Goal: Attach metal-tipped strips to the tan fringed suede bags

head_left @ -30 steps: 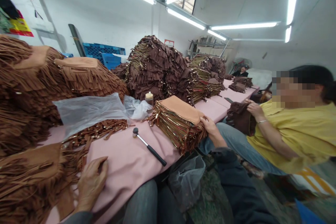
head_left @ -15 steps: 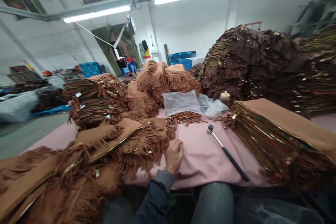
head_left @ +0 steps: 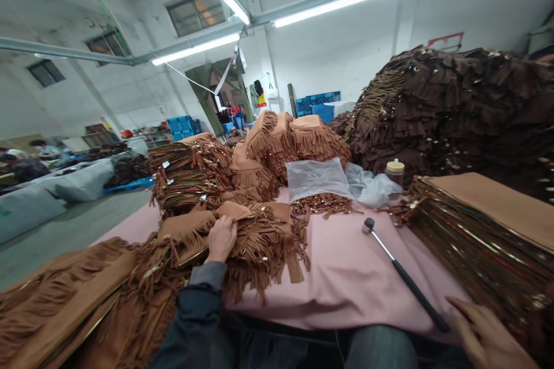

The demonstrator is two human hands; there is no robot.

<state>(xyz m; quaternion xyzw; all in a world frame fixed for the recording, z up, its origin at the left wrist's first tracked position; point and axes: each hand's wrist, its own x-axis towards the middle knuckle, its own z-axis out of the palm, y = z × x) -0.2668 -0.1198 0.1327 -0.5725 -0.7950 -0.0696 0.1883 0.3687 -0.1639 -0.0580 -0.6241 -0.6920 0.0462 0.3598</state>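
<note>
Left hand: gripping the edge of a tan fringed pouch [head_left: 236, 211], fingers of the left hand [head_left: 222, 237] closed over it, left of centre
Right hand: at lower right, the right hand [head_left: 489, 331] has its fingers loosely extended, apparently holding nothing, near the hammer [head_left: 412, 283]
Pink cloth: spread under the hammer [head_left: 346, 265], lower centre
Dark fringed pile: upper right [head_left: 450, 109]

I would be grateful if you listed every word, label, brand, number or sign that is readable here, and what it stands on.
No text can be read in this view.
Small white tags on the stack of brown fringed pieces: too small to read.
Red-and-yellow item by the far wall: too small and blurred.
Cream-capped bottle and black-handled hammer: no lettering can be made out.
</note>
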